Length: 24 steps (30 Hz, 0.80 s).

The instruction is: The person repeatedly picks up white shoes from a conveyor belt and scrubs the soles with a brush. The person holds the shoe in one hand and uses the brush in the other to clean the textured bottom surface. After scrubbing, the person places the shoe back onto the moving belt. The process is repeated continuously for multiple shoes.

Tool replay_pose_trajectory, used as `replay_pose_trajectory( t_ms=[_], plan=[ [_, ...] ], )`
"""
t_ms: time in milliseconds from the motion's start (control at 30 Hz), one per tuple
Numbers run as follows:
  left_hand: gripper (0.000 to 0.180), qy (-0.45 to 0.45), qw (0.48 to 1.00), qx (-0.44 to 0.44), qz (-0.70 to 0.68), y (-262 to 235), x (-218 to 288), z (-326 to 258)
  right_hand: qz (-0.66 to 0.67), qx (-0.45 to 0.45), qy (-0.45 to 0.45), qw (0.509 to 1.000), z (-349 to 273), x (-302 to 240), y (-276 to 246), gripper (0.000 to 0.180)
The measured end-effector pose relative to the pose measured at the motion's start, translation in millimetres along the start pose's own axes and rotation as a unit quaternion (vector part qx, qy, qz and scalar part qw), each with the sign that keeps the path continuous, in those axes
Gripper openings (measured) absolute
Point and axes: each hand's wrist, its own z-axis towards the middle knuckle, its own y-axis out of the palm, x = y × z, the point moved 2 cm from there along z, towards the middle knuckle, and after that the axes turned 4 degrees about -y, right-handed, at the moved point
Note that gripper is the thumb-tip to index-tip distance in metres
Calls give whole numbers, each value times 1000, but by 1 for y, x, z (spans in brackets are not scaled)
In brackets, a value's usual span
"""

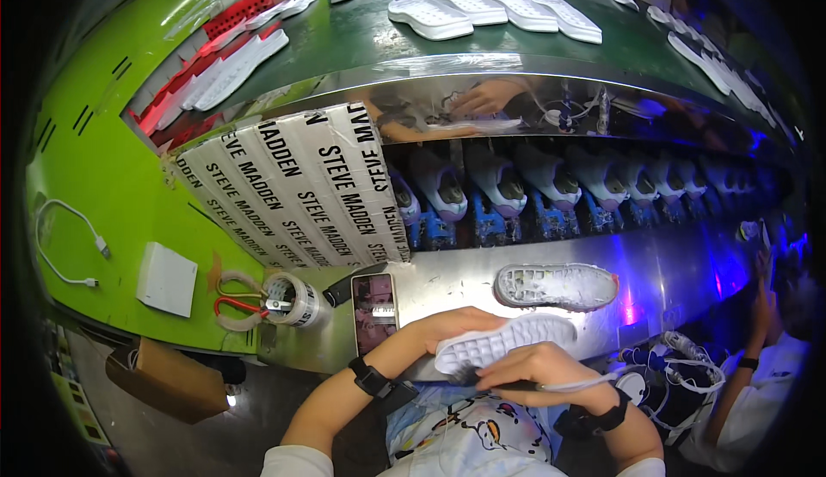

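White sole (489, 345), right hand (535, 365) curled alongside

One phone (375, 315) is the landmark. To its left: one pair of scissors (277, 306), one white box (168, 279), one white cable (101, 246). To its right: two bare hands (532, 363), one brush (465, 375), two shoe soles (509, 339). Beyond it: one central front row of four white soles (520, 9).

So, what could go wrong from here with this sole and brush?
The brush in the right hand might slip off the white sole the left hand is holding. The phone lies near the left forearm, which could bump it. Another sole lies on the metal ledge just beyond and might get knocked.
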Motion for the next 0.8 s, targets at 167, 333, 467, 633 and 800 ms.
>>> replay_pose_trajectory(
  t_ms=[167, 333, 467, 633, 800],
  plan=[
    [31, -127, 987, -86, -47, -4, -15, 15, -95, 14, -83, 992, -6, -6, -16, 24],
    [58, 17, 938, -193, -288, -30, -31, 1, 110, 123, -23, 986, -31, -2, -42, 24],
    [64, 292, 901, -95, -307, 44, -12, -10, 161, 259, 98, 947, -16, 0, -18, 19],
    [62, 337, 870, -122, -338, 21, -28, -2, 184, 436, 78, 877, 12, 1, -18, 25],
    [59, 344, 832, -149, -408, 29, -20, 9, -163, 303, -88, 935, 25, -12, 27, 21]
  ],
)
